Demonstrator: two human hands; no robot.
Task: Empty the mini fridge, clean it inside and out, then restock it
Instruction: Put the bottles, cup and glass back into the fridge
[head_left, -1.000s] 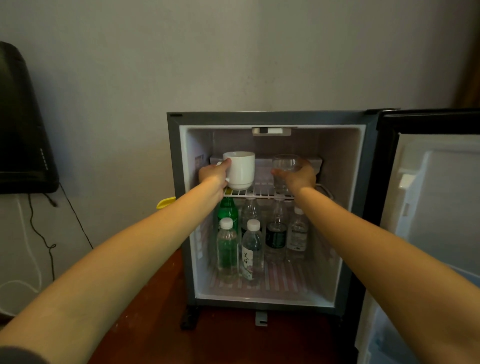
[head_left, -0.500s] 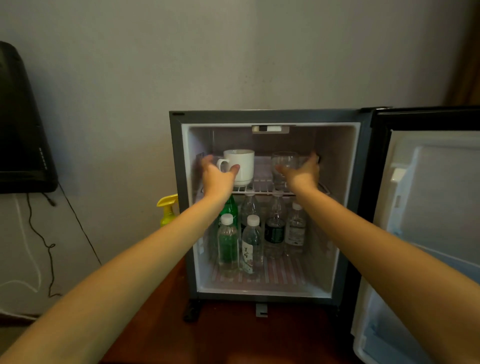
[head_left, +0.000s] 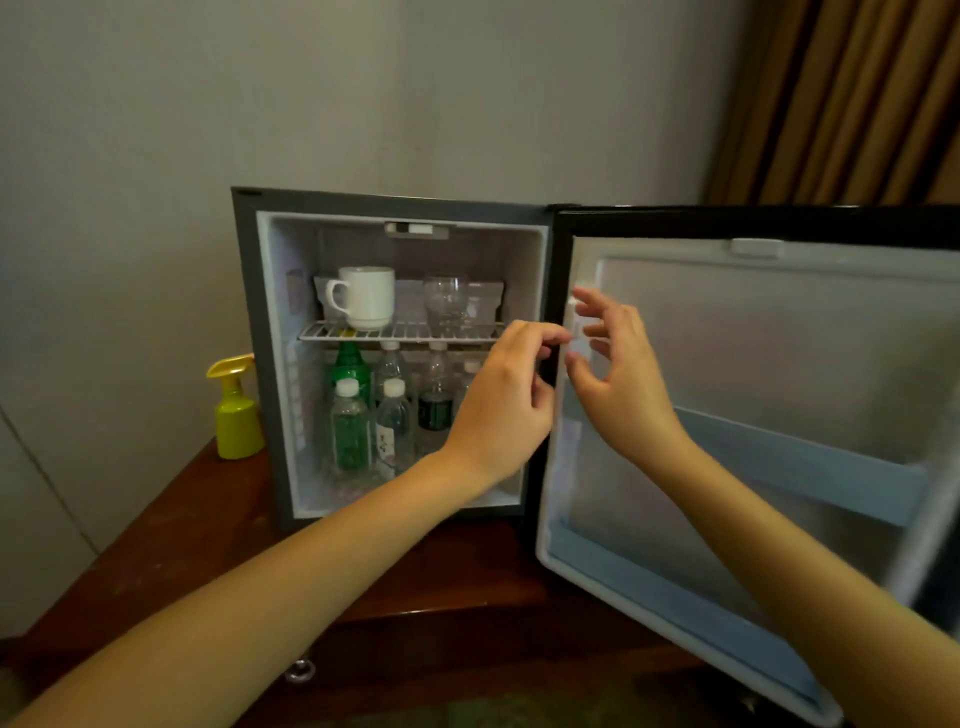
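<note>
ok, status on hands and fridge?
Both hands empty: left hand, right hand, by the door hinge. Mini fridge open, stocked. Nothing blocking.

Nothing is really reading clearly here. One clear bottle (head_left: 393, 434) in the fridge (head_left: 249, 364) is showing a white label with dark marks, and a dark-labelled bottle (head_left: 435, 402) behind it is just blurring out.

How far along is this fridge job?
Looks nearly done: white mug and glass stand on the wire shelf, with bottles below. Both hands, left hand and right hand, are empty by the open door. Closing it remains.
</note>
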